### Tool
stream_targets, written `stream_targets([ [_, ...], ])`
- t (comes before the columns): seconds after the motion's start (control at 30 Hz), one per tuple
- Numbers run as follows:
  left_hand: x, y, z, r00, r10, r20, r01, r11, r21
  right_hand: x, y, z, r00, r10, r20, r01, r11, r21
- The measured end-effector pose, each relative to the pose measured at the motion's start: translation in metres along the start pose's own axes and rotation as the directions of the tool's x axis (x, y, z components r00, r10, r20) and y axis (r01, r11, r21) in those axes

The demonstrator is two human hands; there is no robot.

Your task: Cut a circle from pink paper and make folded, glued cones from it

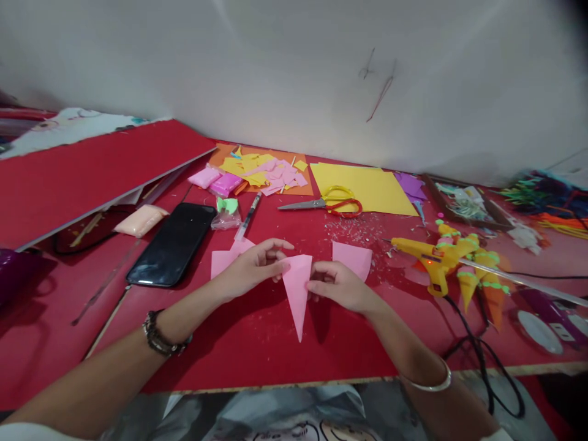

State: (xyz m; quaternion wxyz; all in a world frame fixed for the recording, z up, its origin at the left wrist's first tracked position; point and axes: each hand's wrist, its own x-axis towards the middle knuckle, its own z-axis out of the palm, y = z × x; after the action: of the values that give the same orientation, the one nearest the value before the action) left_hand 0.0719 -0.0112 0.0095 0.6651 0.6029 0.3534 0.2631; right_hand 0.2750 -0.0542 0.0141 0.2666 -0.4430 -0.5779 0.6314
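A pink paper cone (298, 294), its point toward the table's front edge, is held between both hands. My left hand (257, 266) pinches its upper left side with thumb and fingers. On the right side, my right hand (337, 285) grips the cone's edge between thumb and curled fingers. Flat pink paper (223, 261) lies beside my left hand, partly hidden by it. Another pink piece with a curved edge (353, 258) rests behind my right hand.
Scissors (321, 204) lie behind the hands, near yellow sheets (362, 184) and paper scraps (280, 174). A black phone (172, 245) is at left. At right are a yellow glue gun (434, 260), its looping black cable and small decorated cones (467, 285). A red board (92, 171) stands far left.
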Motion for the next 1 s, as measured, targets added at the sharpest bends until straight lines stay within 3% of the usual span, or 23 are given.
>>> stream_targets([
  [0.13,-0.001,-0.002,0.001,1.0,0.007,0.022,-0.006,0.999,-0.038,0.002,0.003,0.004,0.998,0.058,-0.009,-0.058,0.998,-0.002],
  [0.23,0.0,-0.005,0.0,1.0,0.023,0.005,-0.023,0.997,-0.068,0.004,0.006,0.005,0.993,0.076,-0.091,-0.076,0.997,0.013],
  [0.4,0.002,-0.006,0.0,0.998,0.039,-0.053,-0.048,0.984,-0.174,0.007,0.007,0.005,0.957,0.053,-0.286,0.004,0.981,0.196],
  [0.5,0.001,-0.005,0.003,0.999,0.033,-0.003,-0.033,0.991,-0.13,0.008,0.008,0.005,0.921,0.082,-0.38,0.045,0.948,0.315],
  [0.6,0.0,-0.004,0.011,1.0,0.025,-0.005,-0.025,0.997,-0.079,0.008,0.01,0.008,0.909,0.103,-0.403,0.076,0.912,0.404],
  [0.83,-0.003,-0.005,0.025,0.993,0.026,-0.118,-0.02,0.999,0.044,0.008,0.008,0.016,0.951,-0.021,-0.309,0.108,0.957,0.268],
  [1.0,-0.005,-0.005,0.028,0.98,0.001,-0.199,0.021,0.994,0.106,0.006,0.006,0.017,0.933,-0.053,-0.357,0.121,0.978,0.17],
])
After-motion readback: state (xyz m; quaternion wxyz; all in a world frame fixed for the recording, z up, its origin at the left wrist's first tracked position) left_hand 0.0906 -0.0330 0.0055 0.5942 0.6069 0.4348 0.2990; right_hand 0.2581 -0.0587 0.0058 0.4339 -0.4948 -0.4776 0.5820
